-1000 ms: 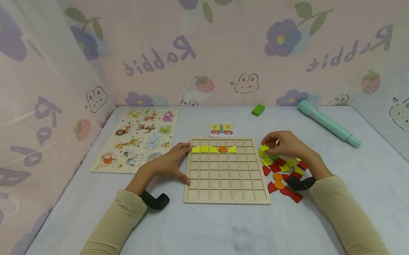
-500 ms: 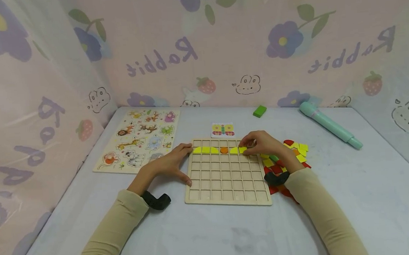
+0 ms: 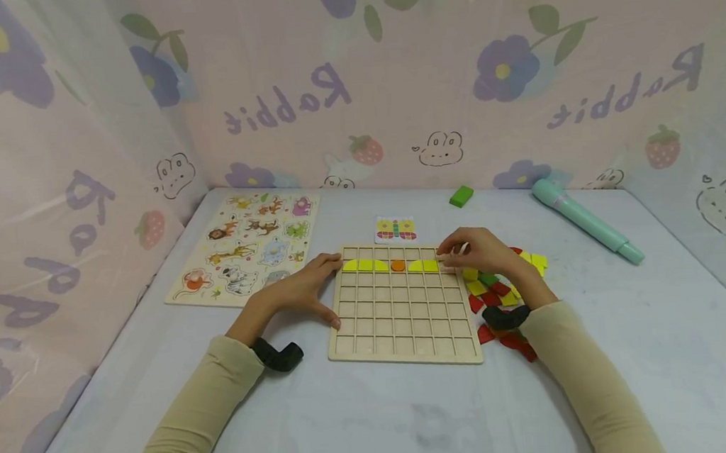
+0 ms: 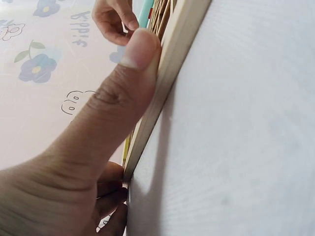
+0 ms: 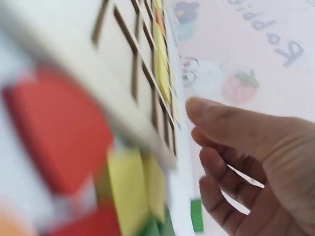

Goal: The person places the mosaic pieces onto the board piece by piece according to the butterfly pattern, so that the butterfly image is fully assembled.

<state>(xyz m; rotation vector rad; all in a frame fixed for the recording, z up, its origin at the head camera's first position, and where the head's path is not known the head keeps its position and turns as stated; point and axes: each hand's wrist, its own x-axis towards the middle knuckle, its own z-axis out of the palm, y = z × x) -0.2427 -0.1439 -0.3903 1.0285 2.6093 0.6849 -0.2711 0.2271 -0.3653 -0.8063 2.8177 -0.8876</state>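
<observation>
A square wooden grid board [image 3: 402, 323] lies on the table. Across its second row from the back sit yellow pieces [image 3: 366, 265], an orange disc [image 3: 398, 266] and two more yellow pieces [image 3: 424, 266]. My left hand [image 3: 298, 292] rests against the board's left edge, thumb and fingers spread apart; in the left wrist view the thumb [image 4: 118, 93] presses on the rim. Over the board's back right part is my right hand [image 3: 477, 252]. Its fingers are loosely bent, and nothing shows between thumb and fingertips in the right wrist view.
Loose red, yellow and green pieces [image 3: 492, 291] lie right of the board, partly under my right wrist. Behind the board is a butterfly pattern card [image 3: 395, 229]. An animal puzzle [image 3: 243, 250], a green block [image 3: 461, 196] and a mint-coloured tube [image 3: 587, 222] lie farther out.
My right hand moved from the loose pieces to the board's second row, then drew slightly right. Another yellow piece now sits there beside the right-hand yellow one. The left hand stayed put.
</observation>
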